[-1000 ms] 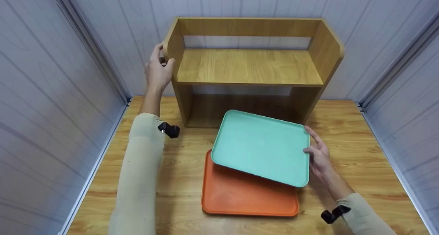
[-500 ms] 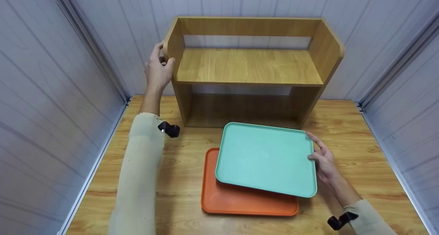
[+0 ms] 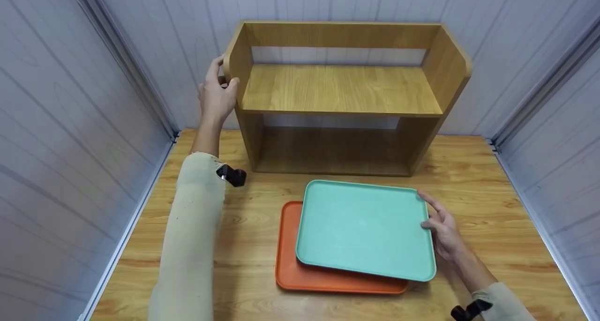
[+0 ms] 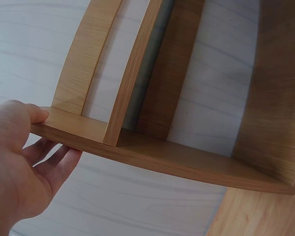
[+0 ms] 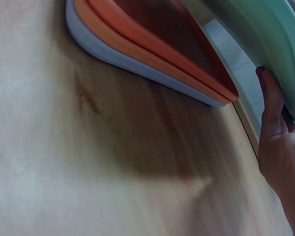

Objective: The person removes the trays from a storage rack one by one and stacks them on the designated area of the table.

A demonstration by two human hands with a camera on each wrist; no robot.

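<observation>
Green tray (image 3: 363,229), pinched at its right edge by the right hand (image 3: 443,232), hangs tilted over the orange tray (image 3: 300,274); one-sided hold may let it slip, while the left hand (image 3: 215,96) grips the shelf (image 3: 340,89).

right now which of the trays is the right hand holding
The mint green tray, gripped at its right edge by the right hand. It sits tilted on top; the orange tray lies flat on the table beneath, untouched.
</observation>
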